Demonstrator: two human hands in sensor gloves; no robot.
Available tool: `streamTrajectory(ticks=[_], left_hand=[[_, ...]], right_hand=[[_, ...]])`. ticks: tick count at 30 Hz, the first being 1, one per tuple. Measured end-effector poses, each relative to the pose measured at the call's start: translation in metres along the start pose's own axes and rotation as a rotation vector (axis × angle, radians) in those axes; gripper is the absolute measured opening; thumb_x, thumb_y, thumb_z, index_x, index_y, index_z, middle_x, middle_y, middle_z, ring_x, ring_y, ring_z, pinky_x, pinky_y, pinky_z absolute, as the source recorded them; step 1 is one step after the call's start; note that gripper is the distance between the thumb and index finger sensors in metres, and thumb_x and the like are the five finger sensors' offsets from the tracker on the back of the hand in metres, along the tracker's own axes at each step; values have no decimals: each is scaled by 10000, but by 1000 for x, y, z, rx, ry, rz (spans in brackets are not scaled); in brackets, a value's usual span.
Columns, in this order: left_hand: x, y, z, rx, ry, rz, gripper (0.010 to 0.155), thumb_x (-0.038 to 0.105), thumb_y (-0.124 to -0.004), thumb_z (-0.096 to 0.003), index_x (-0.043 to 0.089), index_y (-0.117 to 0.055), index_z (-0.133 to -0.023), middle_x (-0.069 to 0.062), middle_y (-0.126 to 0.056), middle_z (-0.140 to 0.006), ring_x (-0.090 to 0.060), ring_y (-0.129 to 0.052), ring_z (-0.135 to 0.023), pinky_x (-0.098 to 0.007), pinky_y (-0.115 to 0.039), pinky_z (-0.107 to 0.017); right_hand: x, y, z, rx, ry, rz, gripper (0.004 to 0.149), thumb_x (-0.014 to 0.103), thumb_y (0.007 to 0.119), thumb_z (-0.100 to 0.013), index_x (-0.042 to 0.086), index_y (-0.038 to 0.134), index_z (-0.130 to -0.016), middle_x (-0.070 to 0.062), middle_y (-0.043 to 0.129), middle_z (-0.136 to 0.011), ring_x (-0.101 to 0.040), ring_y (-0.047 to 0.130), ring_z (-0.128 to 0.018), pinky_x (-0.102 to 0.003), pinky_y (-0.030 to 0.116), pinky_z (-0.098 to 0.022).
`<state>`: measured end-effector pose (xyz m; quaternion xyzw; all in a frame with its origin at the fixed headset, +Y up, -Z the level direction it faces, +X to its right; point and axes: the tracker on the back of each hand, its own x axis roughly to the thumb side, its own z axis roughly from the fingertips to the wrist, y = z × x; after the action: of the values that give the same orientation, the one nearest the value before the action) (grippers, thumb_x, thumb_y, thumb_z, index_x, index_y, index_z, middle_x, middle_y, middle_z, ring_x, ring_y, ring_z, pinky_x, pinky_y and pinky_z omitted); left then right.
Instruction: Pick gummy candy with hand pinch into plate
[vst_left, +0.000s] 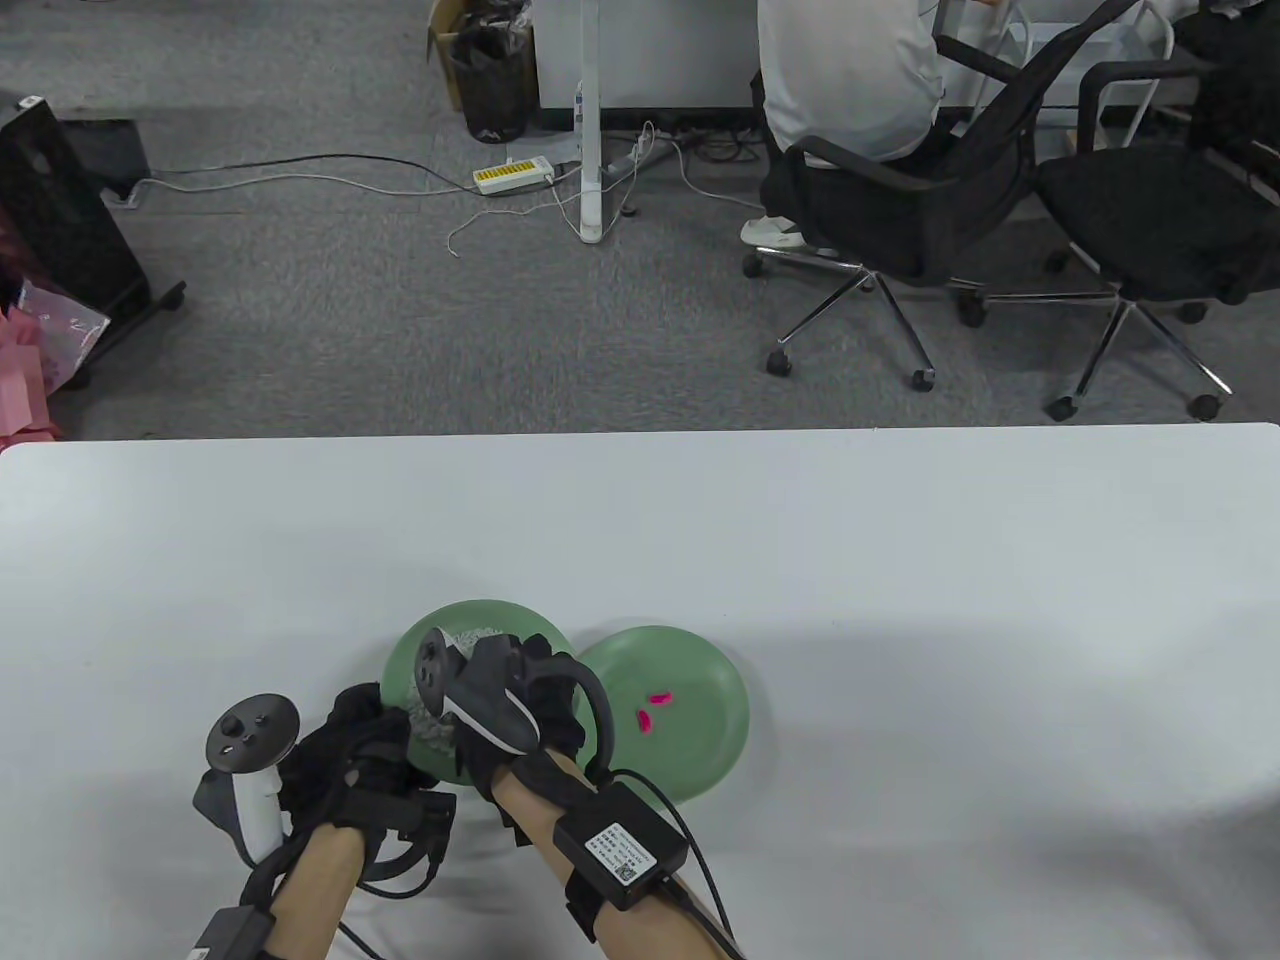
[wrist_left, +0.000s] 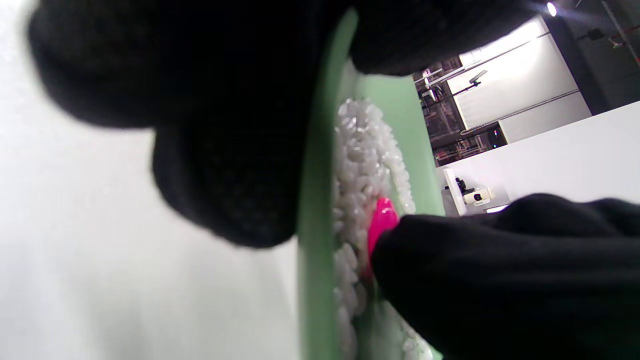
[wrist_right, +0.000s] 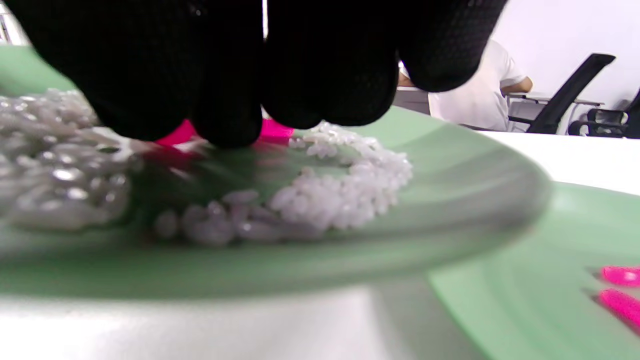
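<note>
Left hand: the black-gloved left hand (vst_left: 350, 750) is seen at the near-left rim of the round green plate heaped with white rice-like grains (vst_left: 440, 625); in the left wrist view its fingers (wrist_left: 225, 165) are pressed against the outside of that rim; whether anything is clamped cannot be told.
Right hand: the black-gloved right hand (vst_left: 520, 700) is held over the same plate; in the right wrist view its fingertips (wrist_right: 225, 120) are bunched together and lowered onto a bright pink glossy gummy candy (wrist_right: 275, 129) lying among the grains.
Hidden parts: most of that candy is covered by the fingertips, so a firm pinch cannot be confirmed; the grains are blurred at close range.
Left plate: a smooth glazed rim is shown, with small, pale, pearly grains piled in a ring.
Right plate: the second round green plate (vst_left: 710, 730) is set just beside the first, their rims overlapping; two pink gummy pieces (vst_left: 652, 708) are lying on it.
Table: the matte white tabletop (vst_left: 900, 560) is cut off at the frame edges.
</note>
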<state>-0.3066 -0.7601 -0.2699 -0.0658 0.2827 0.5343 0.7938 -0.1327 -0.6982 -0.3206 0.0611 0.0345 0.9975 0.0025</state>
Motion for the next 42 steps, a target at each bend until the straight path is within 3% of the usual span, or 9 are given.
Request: streamTrajectory(ticks=[14,19,23,31,35,42], left_hand=[[-1,-1,0,-3,2,1,560,327,-799,-417,178,-739,-953,-50,-987,-751,-272,-1142,-216,-292,-973,-129],[-2,-1,-1,-4,3,-13,559,326,-801,-417,177,-743,-953,-53,-988,-751,-276,-1140,-218,-296,-971,-132],[-3,1,-2,-5,13,0,559,324,-802,-418,177,-744,-954,-55,-987,-756,-280,-1139,-220,-300,-969,-134],[-4,5,-5,-2,27,31,558,321,-802,-419,179,-745,-955,-57,-988,-755,-284,-1137,-224,-304,-967,-136],[-5,5,-6,-4,29,29,558,321,-802,-420,178,-745,-956,-57,-985,-758,-285,-1136,-224,-304,-967,-137],[-5,6,-7,-5,30,32,559,321,-803,-418,177,-747,-955,-57,-989,-753,-286,-1136,-224,-304,-966,-136]], right_hand=[[2,0,1,-13,-110,-6,421,446,896,-323,235,949,-683,35,879,-814,-269,854,-740,-523,692,-641],[-24,-17,1,-57,-96,-99,421,450,888,-323,237,944,-682,35,878,-813,-268,854,-738,-522,696,-637],[-69,-25,-8,-78,-3,-111,422,451,886,-325,235,943,-682,33,878,-812,-270,855,-736,-522,697,-636],[-157,13,-21,66,254,-9,420,447,886,-334,229,949,-686,27,882,-812,-277,857,-733,-527,694,-633],[-174,30,-20,168,334,57,419,447,886,-342,229,953,-693,23,884,-814,-278,857,-733,-526,689,-636],[-175,38,-18,172,327,105,437,456,887,-340,247,957,-717,35,880,-833,-271,855,-745,-522,689,-638]])
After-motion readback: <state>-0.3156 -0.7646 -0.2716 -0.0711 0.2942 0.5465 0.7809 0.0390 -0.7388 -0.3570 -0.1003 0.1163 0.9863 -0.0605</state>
